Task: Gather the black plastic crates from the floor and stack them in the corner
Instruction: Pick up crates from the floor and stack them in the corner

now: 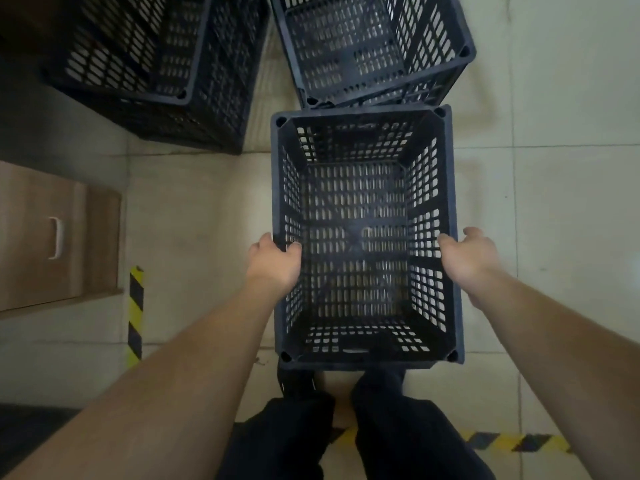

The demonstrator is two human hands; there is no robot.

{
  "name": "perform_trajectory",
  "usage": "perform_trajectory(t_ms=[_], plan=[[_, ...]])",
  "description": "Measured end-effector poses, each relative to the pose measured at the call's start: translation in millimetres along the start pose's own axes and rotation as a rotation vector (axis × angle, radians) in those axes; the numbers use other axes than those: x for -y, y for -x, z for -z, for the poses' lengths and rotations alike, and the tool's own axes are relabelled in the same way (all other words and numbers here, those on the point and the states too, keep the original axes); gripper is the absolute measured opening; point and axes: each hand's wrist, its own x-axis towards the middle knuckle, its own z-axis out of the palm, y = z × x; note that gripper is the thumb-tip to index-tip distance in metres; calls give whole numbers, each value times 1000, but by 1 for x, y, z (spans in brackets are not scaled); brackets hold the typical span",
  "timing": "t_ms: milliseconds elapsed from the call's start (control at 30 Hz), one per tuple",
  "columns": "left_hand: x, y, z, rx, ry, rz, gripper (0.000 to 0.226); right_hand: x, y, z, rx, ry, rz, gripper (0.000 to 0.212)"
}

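A black perforated plastic crate (450, 188) stands open side up right in front of my feet. My left hand (275, 263) grips its left rim, thumb inside the wall and fingers outside. My right hand (469, 259) clasps the right rim the same way. Touching the crate's far edge is a second black crate (429, 36), turned at a slight angle and seated on another crate beneath it. At the far left, by the wall, rises a taller stack of black crates (221, 84).
The floor is pale tile (554, 202). A brown cabinet (86, 244) with a white handle stands at the left. Yellow-black hazard tape (135, 313) runs along its corner, and more tape (512, 441) crosses the floor near my dark-trousered legs.
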Motion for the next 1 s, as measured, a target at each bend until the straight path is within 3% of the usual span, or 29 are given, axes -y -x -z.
perform_trajectory(t_ms=[200,300,400,500,633,1000], plan=[[0,-22,-3,34,177,65,64,5,-21,-5,59,-85,-26,60],[-1,-24,5,67,256,118,58,7,-20,-2,100,-131,-75,68],[2,-16,20,115,331,185,69,9,-11,2,142,-163,-135,68],[19,-6,38,136,363,203,74,10,8,9,151,-165,-154,63],[35,26,70,170,348,201,49,14,44,19,177,-180,-166,47],[85,114,173,141,362,225,58,46,171,26,164,-104,-165,65]])
